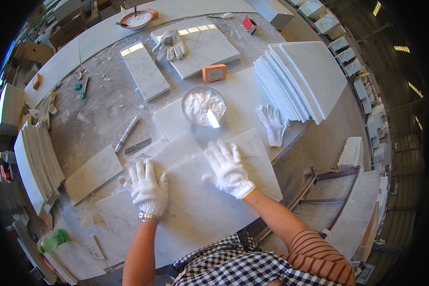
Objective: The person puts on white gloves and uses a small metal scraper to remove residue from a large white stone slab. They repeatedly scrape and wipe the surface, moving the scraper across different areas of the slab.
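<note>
1. Left hand [147, 189], in a white glove, lies open and flat on the marble slab [200, 200].
2. Right hand [228, 169], gloved, fingers spread, also presses the slab.
3. The slab lies on the tabletop [95, 119], near a bowl of white powder [203, 106].

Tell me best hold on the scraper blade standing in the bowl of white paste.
Take the scraper blade by its upper end, coming from above and the near side. It leans tilted at the near rim of the bowl, lower end in paste, so only the top is clean. The right hand lies closest, flat on the marble slab.
</note>
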Motion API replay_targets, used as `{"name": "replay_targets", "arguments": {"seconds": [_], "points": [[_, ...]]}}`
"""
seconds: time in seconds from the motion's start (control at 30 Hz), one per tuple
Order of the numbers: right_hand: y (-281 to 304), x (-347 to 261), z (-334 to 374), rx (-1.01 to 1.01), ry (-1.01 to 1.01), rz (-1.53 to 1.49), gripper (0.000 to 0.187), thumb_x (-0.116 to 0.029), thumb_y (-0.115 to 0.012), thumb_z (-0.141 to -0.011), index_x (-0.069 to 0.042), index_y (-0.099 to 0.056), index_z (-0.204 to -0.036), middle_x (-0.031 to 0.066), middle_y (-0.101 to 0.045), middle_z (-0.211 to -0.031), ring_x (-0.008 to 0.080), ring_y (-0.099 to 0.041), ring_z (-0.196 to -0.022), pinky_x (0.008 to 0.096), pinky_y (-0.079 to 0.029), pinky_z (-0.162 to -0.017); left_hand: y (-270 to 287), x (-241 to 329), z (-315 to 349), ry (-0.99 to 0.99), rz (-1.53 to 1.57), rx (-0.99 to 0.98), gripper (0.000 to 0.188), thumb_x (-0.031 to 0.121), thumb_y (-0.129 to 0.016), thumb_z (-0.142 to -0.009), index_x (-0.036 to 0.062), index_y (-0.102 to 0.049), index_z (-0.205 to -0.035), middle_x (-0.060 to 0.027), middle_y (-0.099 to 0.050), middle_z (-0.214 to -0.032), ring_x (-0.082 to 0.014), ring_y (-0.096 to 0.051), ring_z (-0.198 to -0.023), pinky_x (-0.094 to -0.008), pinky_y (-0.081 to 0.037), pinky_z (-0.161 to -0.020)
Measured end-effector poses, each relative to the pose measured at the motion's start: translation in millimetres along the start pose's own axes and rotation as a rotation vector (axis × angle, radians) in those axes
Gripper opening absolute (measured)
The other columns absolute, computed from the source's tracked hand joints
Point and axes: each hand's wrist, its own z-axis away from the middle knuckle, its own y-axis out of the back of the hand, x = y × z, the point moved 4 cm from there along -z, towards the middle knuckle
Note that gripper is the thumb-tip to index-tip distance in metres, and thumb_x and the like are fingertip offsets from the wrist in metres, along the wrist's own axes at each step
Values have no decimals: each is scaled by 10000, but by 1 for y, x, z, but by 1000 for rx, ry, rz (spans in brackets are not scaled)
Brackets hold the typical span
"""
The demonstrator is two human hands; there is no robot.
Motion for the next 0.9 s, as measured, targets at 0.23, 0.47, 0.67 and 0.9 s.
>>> {"name": "replay_targets", "arguments": {"seconds": [0.23,0.47,0.67,0.9], "points": [[30,123,-34,83,-394,52,514,-465,-592,-983,-73,-663,-1308,119,-625,-1370,348,-531,-1289,597,-418,-1036,-5,0,-2,44,-12,-5,637,462,-702,-915,123,-568,-1437,-150,-514,-1547,-401,-378,-1480,-682,-187,-1197],[-13,128,-88,-68,-407,-57,205,-260,-666,-883,-160,-751,-1040,80,-691,-1053,331,-622,-1095,486,-495,-954,4,2,-3,24,27,-8,612,429,-720,-903,114,-578,-1408,-142,-529,-1515,-384,-405,-1446,-688,-186,-1191],[38,85,-60,259,-258,-54,241,-84,-689,-852,-200,-777,-1045,69,-662,-891,314,-626,-897,438,-529,-785,7,3,-2,9,60,11,609,420,-717,-906,102,-565,-1402,-138,-522,-1495,-377,-409,-1439,-697,-183,-1184],[25,-13,-31,233,135,163,251,-111,-657,-816,-146,-719,-1057,32,-545,-794,257,-558,-783,415,-469,-670,0,0,-2,-6,-4,38,625,455,-678,-932,107,-546,-1434,-142,-515,-1509,-394,-389,-1460,-704,-177,-1184]]}}
